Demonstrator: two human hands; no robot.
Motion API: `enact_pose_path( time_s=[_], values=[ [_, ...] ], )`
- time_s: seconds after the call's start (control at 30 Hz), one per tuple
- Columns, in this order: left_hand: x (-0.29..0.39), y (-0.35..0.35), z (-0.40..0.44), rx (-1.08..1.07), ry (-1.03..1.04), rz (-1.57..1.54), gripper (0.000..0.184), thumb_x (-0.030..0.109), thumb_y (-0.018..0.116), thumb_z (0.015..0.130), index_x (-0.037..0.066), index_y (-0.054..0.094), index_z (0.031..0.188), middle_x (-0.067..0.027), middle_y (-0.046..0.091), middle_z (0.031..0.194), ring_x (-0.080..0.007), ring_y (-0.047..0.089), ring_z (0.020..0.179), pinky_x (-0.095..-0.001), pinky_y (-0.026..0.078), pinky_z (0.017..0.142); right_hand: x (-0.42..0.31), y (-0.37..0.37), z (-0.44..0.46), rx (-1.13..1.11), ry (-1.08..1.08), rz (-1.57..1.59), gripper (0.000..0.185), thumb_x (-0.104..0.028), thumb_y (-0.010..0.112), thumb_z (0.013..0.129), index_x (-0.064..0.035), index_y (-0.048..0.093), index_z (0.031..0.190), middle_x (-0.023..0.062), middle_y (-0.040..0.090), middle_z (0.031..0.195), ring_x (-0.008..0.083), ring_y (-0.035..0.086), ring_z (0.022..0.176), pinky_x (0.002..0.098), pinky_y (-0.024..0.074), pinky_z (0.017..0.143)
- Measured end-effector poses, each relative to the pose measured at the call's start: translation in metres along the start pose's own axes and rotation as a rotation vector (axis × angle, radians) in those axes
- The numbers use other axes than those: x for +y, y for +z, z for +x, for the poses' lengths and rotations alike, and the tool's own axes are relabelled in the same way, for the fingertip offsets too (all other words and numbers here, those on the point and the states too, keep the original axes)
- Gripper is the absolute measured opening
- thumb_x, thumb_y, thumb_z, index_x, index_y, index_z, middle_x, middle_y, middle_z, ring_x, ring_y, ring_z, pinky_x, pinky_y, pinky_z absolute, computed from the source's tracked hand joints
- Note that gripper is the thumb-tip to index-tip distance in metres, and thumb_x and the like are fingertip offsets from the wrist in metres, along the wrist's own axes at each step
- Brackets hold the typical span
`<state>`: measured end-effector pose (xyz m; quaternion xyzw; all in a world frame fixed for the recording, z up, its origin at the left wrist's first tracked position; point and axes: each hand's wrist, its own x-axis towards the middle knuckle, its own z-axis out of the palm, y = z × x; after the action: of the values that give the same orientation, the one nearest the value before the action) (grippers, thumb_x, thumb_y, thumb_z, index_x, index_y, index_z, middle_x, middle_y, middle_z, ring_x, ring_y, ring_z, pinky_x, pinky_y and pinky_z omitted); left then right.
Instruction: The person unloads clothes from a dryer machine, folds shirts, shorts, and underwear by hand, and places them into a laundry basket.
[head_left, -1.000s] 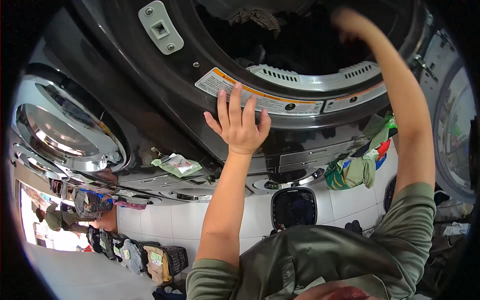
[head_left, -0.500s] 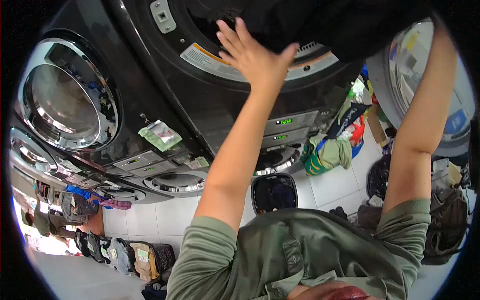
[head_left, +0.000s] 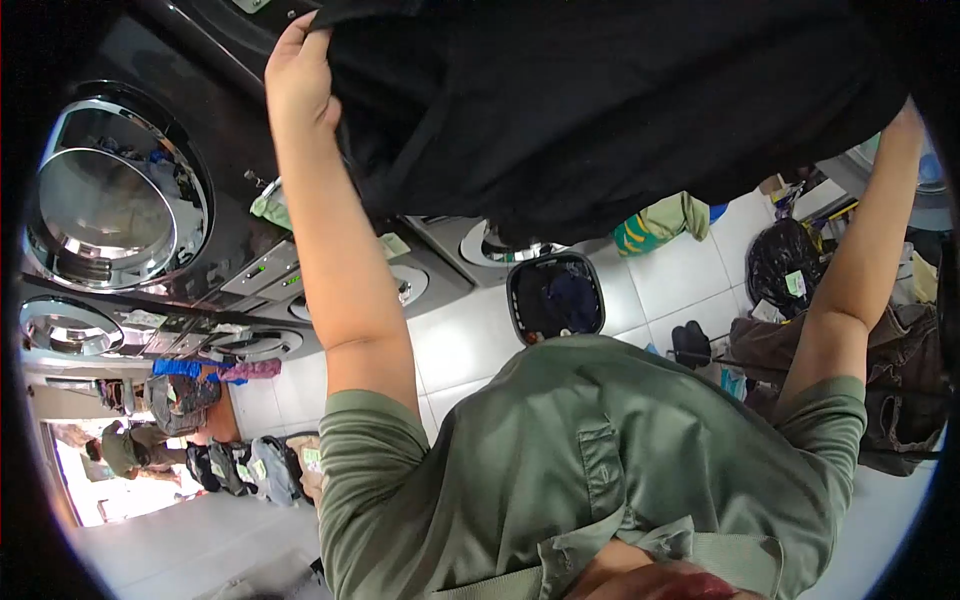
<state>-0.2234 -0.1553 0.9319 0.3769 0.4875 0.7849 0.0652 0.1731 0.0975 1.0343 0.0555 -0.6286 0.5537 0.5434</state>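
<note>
A large black cloth (head_left: 620,110), perhaps a garment, is spread wide across the top of the head view. My left hand (head_left: 302,80) grips its left edge, with the fingers pinched closed at the upper corner. My right hand (head_left: 905,122) is at the far right edge, where the cloth's other side is held up; its fingers are hidden. The cloth hangs between both raised arms and covers most of the dark machine behind it. Below it on the floor stands a black basket (head_left: 518,300) with dark clothes inside.
Front-loading machines with round doors (head_left: 110,215) line the left. A green-and-yellow bag (head_left: 645,232), a black plastic bag (head_left: 785,265) and dark slippers (head_left: 690,343) are on the tiled floor. Brown clothes (head_left: 900,350) hang at right. Another person (head_left: 130,450) is at far left.
My left hand was spread open in front of the machine's drum; it has moved left and taken hold of the black cloth's edge. The cloth is now stretched out and lower in view.
</note>
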Motion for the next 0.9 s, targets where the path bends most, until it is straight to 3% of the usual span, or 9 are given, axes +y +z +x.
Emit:
enact_pose_path(
  time_s=[0.17,0.23,0.3,0.37,0.43,0.47,0.6,0.73,0.9],
  values=[
    [0.015,-0.028,-0.062,0.285,0.194,0.643,0.022,0.003,0.064,0.071,-0.001,0.057,0.092,-0.0050,0.060,0.080,-0.0110,0.055,0.073,-0.0213,0.042,0.068,0.033,-0.029,-0.050,0.007,0.273,0.203,0.028,-0.014,0.039,0.089,0.0055,0.055,0.101,0.0160,0.061,0.095,0.0254,0.060,0.086,0.0354,0.0465,0.083],
    [-0.019,-0.044,-0.098,0.698,0.762,1.472,0.033,0.018,0.071,0.055,0.006,0.048,0.076,-0.0082,0.049,0.077,-0.0263,0.049,0.074,-0.0379,0.038,0.068,0.058,-0.024,-0.074,0.036,0.461,0.321,0.030,-0.017,0.038,0.089,0.0028,0.053,0.107,0.0159,0.060,0.100,0.0254,0.059,0.090,0.0363,0.0463,0.084],
    [-0.070,-0.036,-0.161,0.747,0.480,1.497,0.041,0.025,0.075,0.050,0.007,0.042,0.064,-0.0098,0.045,0.070,-0.0314,0.045,0.069,-0.0427,0.033,0.061,0.078,-0.015,-0.097,0.066,0.649,0.444,0.033,-0.020,0.038,0.090,0.0001,0.051,0.113,0.0158,0.058,0.106,0.0255,0.058,0.093,0.0373,0.0460,0.084],
    [-0.137,-0.024,-0.228,0.575,-0.355,1.025,0.049,0.037,0.081,0.050,0.004,0.046,0.054,-0.0155,0.055,0.069,-0.0320,0.052,0.068,-0.0418,0.041,0.066,0.073,0.075,-0.112,0.591,0.862,0.085,0.034,-0.016,0.036,0.090,-0.0013,0.048,0.119,0.0139,0.052,0.118,0.0237,0.052,0.106,0.0357,0.0415,0.092],
    [-0.211,-0.043,-0.272,0.393,-1.089,0.245,0.081,0.066,0.064,0.058,-0.003,0.054,0.101,-0.0212,0.056,0.106,-0.0329,0.051,0.100,-0.0424,0.033,0.092,0.123,0.051,-0.138,-0.309,0.911,0.743,0.034,-0.017,0.041,0.090,-0.0009,0.048,0.118,0.0087,0.054,0.117,0.0183,0.053,0.104,0.0314,0.0416,0.091],
    [-0.223,-0.043,-0.280,0.534,-1.263,-0.380,0.090,0.071,0.056,0.062,-0.002,0.050,0.113,-0.0209,0.055,0.111,-0.0322,0.050,0.106,-0.0440,0.029,0.097,0.135,0.061,-0.146,-0.225,0.975,0.546,0.034,-0.017,0.044,0.089,-0.0010,0.048,0.118,0.0078,0.055,0.115,0.0175,0.054,0.103,0.0301,0.0427,0.089],
    [-0.218,-0.050,-0.255,0.155,-0.946,-0.810,0.086,0.071,0.041,0.072,0.006,0.038,0.128,-0.0188,0.054,0.115,-0.0310,0.046,0.112,-0.0463,0.023,0.101,0.145,0.063,-0.163,-0.228,0.954,0.506,0.032,-0.020,0.040,0.091,-0.0055,0.051,0.117,0.0042,0.059,0.107,0.0147,0.058,0.093,0.0281,0.0471,0.081],
    [-0.197,-0.063,-0.237,0.080,-0.676,-0.927,0.055,0.037,0.054,0.083,0.006,0.039,0.126,-0.0120,0.053,0.116,-0.0269,0.045,0.113,-0.0416,0.029,0.099,0.146,-0.008,-0.162,0.037,0.950,0.424,0.033,-0.020,0.045,0.089,-0.0011,0.052,0.114,0.0115,0.057,0.111,0.0204,0.055,0.100,0.0326,0.0442,0.087],
    [-0.156,-0.068,-0.197,-0.206,-0.745,0.227,0.031,-0.001,0.069,0.068,-0.004,0.060,0.097,-0.0074,0.062,0.095,-0.0150,0.059,0.084,-0.0233,0.046,0.074,0.158,-0.064,-0.166,0.095,0.920,-0.307,0.032,-0.011,0.043,0.086,-0.0023,0.051,0.116,0.0090,0.058,0.103,0.0152,0.056,0.091,0.0285,0.0449,0.077]
  ],
)
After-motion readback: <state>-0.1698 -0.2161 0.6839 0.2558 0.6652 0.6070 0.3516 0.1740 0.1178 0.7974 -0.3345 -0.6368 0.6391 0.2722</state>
